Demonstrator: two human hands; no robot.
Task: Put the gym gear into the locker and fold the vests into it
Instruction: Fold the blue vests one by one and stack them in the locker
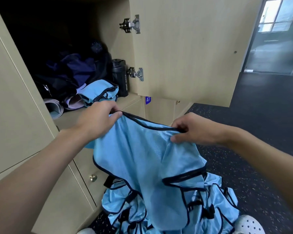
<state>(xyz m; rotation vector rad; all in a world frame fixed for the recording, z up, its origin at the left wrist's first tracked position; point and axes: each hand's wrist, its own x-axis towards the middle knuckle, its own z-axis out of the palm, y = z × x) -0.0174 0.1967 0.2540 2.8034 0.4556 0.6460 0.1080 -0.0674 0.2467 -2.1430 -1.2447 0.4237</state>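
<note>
Blue vest (142,157) hangs long-axis vertical, top edge pinched by left hand (98,120) and right hand (193,129).

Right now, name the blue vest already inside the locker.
The folded vest on the locker shelf beside the black bottle. The held vest hangs from left hand and right hand; other vests lie heaped on the floor.

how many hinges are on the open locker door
2: one silver metal hinge high on the beige locker door, the other hinge lower, beside the black sport bottle. Others may sit above frame.
</note>
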